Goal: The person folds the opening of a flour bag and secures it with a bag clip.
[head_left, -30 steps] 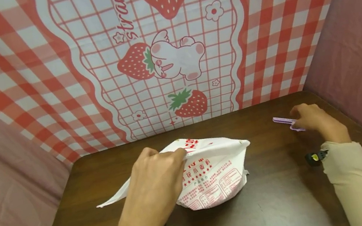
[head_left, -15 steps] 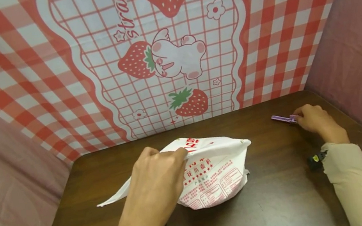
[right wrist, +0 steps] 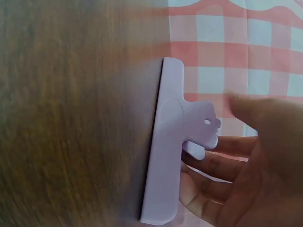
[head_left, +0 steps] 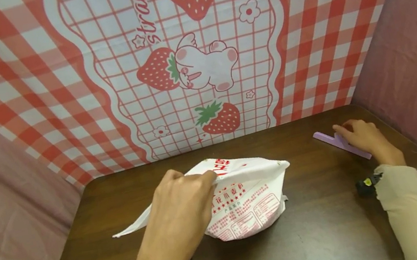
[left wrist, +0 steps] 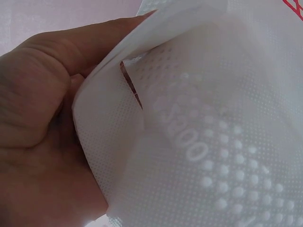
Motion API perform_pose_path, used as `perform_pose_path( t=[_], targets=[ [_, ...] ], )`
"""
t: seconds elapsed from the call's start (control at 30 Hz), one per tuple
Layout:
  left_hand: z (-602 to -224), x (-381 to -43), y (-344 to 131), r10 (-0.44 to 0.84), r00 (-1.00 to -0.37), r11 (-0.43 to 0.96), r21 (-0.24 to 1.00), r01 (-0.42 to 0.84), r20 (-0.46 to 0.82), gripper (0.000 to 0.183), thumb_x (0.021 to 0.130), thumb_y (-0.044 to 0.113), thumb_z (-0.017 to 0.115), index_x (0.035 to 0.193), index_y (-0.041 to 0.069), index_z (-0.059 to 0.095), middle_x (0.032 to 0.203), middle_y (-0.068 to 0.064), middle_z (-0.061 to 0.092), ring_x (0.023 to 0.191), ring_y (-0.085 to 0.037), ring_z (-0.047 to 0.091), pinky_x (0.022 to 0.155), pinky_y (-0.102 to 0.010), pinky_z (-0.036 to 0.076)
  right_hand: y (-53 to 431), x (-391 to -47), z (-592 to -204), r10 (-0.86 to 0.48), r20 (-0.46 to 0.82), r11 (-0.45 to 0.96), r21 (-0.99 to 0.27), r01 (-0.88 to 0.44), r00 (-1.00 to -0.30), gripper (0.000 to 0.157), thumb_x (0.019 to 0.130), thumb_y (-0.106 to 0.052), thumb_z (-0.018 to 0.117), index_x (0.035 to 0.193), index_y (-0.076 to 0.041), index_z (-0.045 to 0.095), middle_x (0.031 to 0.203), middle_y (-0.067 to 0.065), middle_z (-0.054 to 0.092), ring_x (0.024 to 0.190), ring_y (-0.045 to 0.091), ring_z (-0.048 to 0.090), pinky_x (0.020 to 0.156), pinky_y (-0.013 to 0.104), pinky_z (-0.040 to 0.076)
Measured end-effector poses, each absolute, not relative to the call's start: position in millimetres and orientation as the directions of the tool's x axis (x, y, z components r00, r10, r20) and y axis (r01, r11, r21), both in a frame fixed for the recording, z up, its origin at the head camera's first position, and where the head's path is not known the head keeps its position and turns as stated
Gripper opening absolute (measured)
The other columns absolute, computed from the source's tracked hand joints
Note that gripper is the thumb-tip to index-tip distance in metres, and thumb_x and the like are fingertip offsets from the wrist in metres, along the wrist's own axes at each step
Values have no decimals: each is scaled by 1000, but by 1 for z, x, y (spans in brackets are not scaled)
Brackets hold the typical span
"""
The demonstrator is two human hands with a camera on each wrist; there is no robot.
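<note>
In the head view, my left hand (head_left: 178,212) grips the gathered top of a white bag (head_left: 258,201) printed with red characters. The left wrist view shows folded white material (left wrist: 180,127) between thumb and palm, with the fingertips hidden behind it. At the table's right side, my right hand (head_left: 363,139) is at a lilac bag clip (head_left: 335,141). Seen from the right wrist, its curled fingers lie behind and under the clip's handle (right wrist: 201,125), touching its lower part. The thumb (right wrist: 244,109) stands apart from the upper handle tab.
The brown wooden table (head_left: 312,241) carries the bag and clip. Behind it hangs a red-and-white checked cloth (head_left: 313,40) with strawberry prints. Pink curtains (head_left: 404,49) close off both sides. A white tail of the bag (head_left: 133,226) sticks out left past the left wrist.
The bag clip has turned in the right hand, so its long broad face now shows instead of its narrow edge. My left hand and the bag have stayed in place.
</note>
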State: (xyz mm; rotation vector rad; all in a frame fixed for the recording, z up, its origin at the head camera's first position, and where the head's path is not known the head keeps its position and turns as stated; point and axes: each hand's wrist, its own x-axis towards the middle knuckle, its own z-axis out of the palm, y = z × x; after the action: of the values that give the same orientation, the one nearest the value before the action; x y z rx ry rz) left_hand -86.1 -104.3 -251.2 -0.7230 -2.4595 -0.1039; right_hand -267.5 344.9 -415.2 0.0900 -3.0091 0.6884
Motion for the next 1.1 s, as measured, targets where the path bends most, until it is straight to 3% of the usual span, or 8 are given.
perform_pose_path(
  t=[0.17, 0.57, 0.87, 1.1],
  targets=[
    [-251, -86, -104, 475, -691, 851, -83, 519, 545, 24, 82, 8, 55, 60, 18, 51, 46, 11, 46, 43, -7, 44, 60, -26, 36, 344, -266, -414, -61, 70, 905, -417, -85, -996, 63, 84, -45, 55, 110, 12, 54, 101, 31, 56, 83, 40, 55, 69, 53, 42],
    [-251, -86, -105, 475, -690, 848, -75, 524, 547, 24, 82, 9, 55, 60, 18, 51, 46, 11, 45, 43, -6, 43, 60, -25, 35, 336, -263, -401, -93, 147, 907, -397, -144, -985, 49, 78, -33, 67, 99, 11, 61, 91, 27, 62, 71, 31, 58, 63, 48, 45],
    [-251, -87, -106, 470, -692, 849, -67, 524, 548, 24, 81, 9, 58, 61, 18, 51, 46, 12, 45, 43, -6, 41, 60, -25, 35, 313, -254, -368, -218, -14, 903, -383, -196, -976, 34, 76, -27, 69, 90, 4, 65, 73, 7, 62, 61, 18, 51, 54, 33, 44],
    [-251, -87, -105, 470, -698, 850, -66, 522, 540, 23, 82, 10, 57, 61, 19, 52, 46, 13, 45, 43, -6, 42, 61, -25, 36, 295, -243, -353, -265, 54, 882, -391, -264, -963, 39, 83, -39, 60, 90, -1, 64, 68, 3, 60, 59, 15, 50, 52, 29, 42]
  ],
)
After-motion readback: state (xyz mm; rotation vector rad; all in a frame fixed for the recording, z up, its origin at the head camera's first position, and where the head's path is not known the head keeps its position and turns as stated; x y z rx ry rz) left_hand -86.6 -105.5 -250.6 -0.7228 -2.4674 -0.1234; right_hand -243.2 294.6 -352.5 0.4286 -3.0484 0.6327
